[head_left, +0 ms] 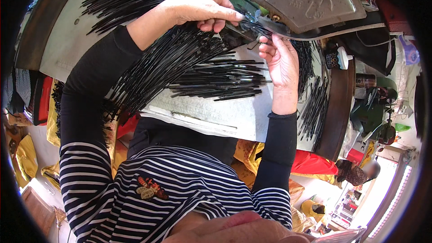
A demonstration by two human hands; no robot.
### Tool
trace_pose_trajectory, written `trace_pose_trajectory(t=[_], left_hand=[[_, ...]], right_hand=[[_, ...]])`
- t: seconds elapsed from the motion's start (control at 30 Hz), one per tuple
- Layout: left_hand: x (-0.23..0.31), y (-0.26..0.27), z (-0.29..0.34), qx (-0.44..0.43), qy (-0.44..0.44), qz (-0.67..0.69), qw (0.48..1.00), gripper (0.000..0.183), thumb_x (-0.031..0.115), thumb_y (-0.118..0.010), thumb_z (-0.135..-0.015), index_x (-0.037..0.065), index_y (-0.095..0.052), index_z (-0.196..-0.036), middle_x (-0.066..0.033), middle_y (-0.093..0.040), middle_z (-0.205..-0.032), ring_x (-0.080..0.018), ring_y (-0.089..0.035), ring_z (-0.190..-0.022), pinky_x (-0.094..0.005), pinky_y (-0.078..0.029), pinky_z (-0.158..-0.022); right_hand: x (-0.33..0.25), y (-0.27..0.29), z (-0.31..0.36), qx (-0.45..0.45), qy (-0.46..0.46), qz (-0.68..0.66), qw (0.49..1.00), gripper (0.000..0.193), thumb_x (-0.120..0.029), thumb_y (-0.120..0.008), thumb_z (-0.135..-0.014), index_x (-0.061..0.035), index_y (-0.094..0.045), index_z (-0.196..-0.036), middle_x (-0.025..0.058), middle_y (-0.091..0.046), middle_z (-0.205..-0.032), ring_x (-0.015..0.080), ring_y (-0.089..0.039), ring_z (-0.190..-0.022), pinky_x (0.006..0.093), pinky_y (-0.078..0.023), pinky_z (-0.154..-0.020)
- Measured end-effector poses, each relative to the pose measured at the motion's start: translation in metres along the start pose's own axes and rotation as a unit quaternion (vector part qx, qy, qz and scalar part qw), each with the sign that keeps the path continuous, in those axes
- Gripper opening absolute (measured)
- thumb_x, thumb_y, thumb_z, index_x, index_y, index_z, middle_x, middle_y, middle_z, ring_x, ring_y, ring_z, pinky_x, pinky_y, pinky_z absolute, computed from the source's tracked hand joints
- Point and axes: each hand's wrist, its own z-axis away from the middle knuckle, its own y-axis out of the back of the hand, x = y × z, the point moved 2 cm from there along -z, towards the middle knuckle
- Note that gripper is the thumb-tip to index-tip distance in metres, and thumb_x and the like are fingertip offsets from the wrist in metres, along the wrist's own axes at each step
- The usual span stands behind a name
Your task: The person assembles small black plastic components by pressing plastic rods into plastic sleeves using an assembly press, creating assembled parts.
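Beneath the head of a green and grey metal machine (310, 2), my two hands meet at a thin dark strip. My left hand (209, 11) comes in from the left, thumb and forefinger pinched together at the strip's near side. From below, my right hand (281, 60) reaches up with its fingers curled and thumb pressed near the other end. The machine's working point between the fingertips is small and partly hidden. Below my left hand a thick fanned bundle of long black strips (162, 63) lies on the pale tabletop (198, 114). A shorter pile of black strips (220, 81) lies between my forearms.
Another large heap of black strips (130, 0) covers the table's far left. More strips (313, 112) lie right of my right forearm, near the brown table edge (339, 117). A second green machine (375, 108) stands at the right. Yellow sacks (27, 157) and a distant person (357, 173) are beyond.
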Motion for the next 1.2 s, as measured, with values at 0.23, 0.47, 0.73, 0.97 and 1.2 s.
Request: trace_pose_trajectory(t=[0.23, 0.47, 0.73, 0.97, 1.2], left_hand=[[-0.014, -0.002, -0.007, 0.040, -0.009, 0.093, 0.995, 0.029, 0.032, -0.060, -0.087, 0.003, -0.063, -0.085, 0.0022, -0.046, -0.048, -0.0042, -0.038, -0.035, -0.0190, -0.028, -0.036], [-0.015, -0.001, -0.008, 0.023, 0.016, 0.136, 0.990, 0.032, 0.030, -0.062, -0.086, -0.002, -0.064, -0.087, 0.0045, -0.040, -0.045, -0.0036, -0.034, -0.035, -0.0193, -0.025, -0.035], [-0.008, -0.003, -0.006, 0.049, -0.016, 0.073, 0.996, 0.034, 0.030, -0.061, -0.086, -0.004, -0.064, -0.089, 0.0058, -0.034, -0.045, -0.0035, -0.030, -0.036, -0.0210, -0.022, -0.035], [0.006, -0.008, 0.002, -0.034, -0.008, -0.025, 0.999, 0.034, 0.027, -0.060, -0.084, -0.006, -0.065, -0.091, 0.0029, -0.041, -0.044, -0.0049, -0.036, -0.034, -0.0199, -0.028, -0.035], [0.007, -0.017, 0.012, -0.074, -0.032, -0.210, 0.974, 0.027, 0.026, -0.062, -0.081, -0.001, -0.067, -0.081, -0.0014, -0.051, -0.045, -0.0101, -0.048, -0.037, -0.0222, -0.038, -0.038]], right_hand=[[0.003, 0.003, 0.000, 0.057, 0.017, 0.008, 0.998, 0.023, -0.014, -0.055, -0.089, 0.0032, -0.055, -0.104, 0.0197, -0.064, -0.088, 0.0212, -0.066, -0.067, 0.0300, -0.056, -0.059], [0.005, 0.004, -0.003, 0.039, 0.002, -0.030, 0.999, 0.022, -0.014, -0.054, -0.090, 0.0038, -0.055, -0.103, 0.0217, -0.064, -0.088, 0.0228, -0.066, -0.066, 0.0301, -0.057, -0.059], [0.009, 0.015, -0.010, 0.051, -0.017, -0.060, 0.997, 0.020, -0.010, -0.051, -0.087, 0.0035, -0.052, -0.102, 0.0225, -0.063, -0.092, 0.0262, -0.065, -0.071, 0.0338, -0.057, -0.059], [-0.009, -0.010, 0.009, 0.082, 0.107, 0.294, 0.946, 0.017, -0.009, -0.063, -0.084, 0.0016, -0.063, -0.098, 0.0058, -0.063, -0.090, 0.0102, -0.058, -0.076, 0.0211, -0.046, -0.073], [-0.013, -0.056, 0.028, -0.077, 0.124, 0.532, 0.834, 0.011, -0.006, -0.066, -0.077, 0.0027, -0.063, -0.084, 0.0010, -0.059, -0.071, 0.0062, -0.051, -0.063, 0.0203, -0.041, -0.059]])
